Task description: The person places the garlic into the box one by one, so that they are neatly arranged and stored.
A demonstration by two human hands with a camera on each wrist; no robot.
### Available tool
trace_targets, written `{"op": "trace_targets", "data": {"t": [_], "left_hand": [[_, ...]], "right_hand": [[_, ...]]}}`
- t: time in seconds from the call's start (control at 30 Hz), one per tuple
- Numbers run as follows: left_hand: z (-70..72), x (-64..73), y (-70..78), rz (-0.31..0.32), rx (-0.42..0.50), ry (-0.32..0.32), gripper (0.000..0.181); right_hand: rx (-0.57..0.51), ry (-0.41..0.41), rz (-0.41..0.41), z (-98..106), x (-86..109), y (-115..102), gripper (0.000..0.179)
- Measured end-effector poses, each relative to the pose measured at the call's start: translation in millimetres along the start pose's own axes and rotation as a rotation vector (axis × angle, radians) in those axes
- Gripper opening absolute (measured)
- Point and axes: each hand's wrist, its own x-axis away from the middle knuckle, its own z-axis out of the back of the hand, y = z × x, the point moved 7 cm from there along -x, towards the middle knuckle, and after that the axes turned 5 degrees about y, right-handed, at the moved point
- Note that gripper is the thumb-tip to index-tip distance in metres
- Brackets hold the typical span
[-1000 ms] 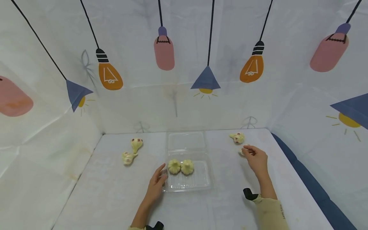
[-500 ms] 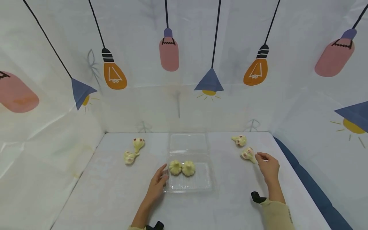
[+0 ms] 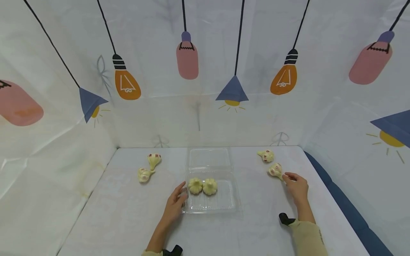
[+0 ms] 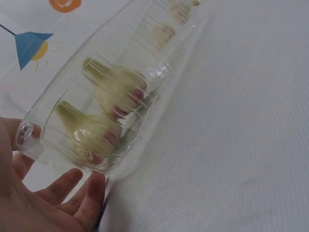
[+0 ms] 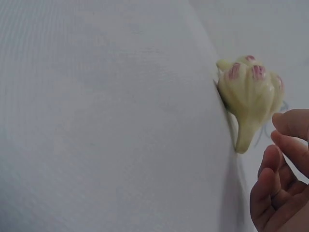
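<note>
In the head view my left hand [image 3: 173, 206] rests against the left side of a clear plastic clamshell box [image 3: 228, 205] whose lid lies back. Fingers relaxed, it touches the rim and the lower wall, as the left wrist view shows. Two garlic bulbs [image 3: 202, 186] sit side by side in the tray's left half. My right hand [image 3: 296, 188] hovers at the stem of a garlic bulb [image 5: 251, 92] lying on the table. Its fingers are loosely bent, with a small gap to the bulb in the right wrist view. Another garlic bulb [image 3: 266, 155] lies just behind that one.
Two more garlic bulbs [image 3: 154, 160] lie together at the back left of the white table [image 3: 112, 213]. A white cloth wall [image 3: 198, 117] with printed lamps encloses the back and sides. Something dark blue [image 3: 339, 199] runs along the table's right edge.
My right hand has drawn back to the right from the nearer right-hand garlic bulb, which is uncovered and shows its stem. In the last half second it shifted slightly left. My left hand stayed still.
</note>
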Motion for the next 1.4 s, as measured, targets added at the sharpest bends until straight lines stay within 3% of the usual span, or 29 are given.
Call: {"op": "trace_targets", "data": {"t": [0.1,0.33,0.53,1.1,1.4], "left_hand": [[-0.4,-0.6,8.6,-0.007,-0.006,-0.002,0.048],[-0.8,-11.4,-26.6,-0.029,-0.026,0.028,0.046],[1.0,-1.1,-34.8,-0.002,-0.060,0.059,0.045],[0.1,-5.4,-33.1,-0.001,-0.027,0.040,0.045],[0.5,-3.1,-16.6,-0.053,0.002,0.028,0.044]], "right_hand": [[0.021,0.001,0.000,-3.1,-5.0,2.2,0.041],[0.051,-0.005,0.004,-5.6,-2.2,3.5,0.041],[0.093,-0.054,0.010,-12.9,6.7,12.1,0.039],[0.261,-0.056,0.045,-16.3,1.9,3.3,0.043],[0.221,-0.059,0.016,-17.8,3.6,2.4,0.046]]}}
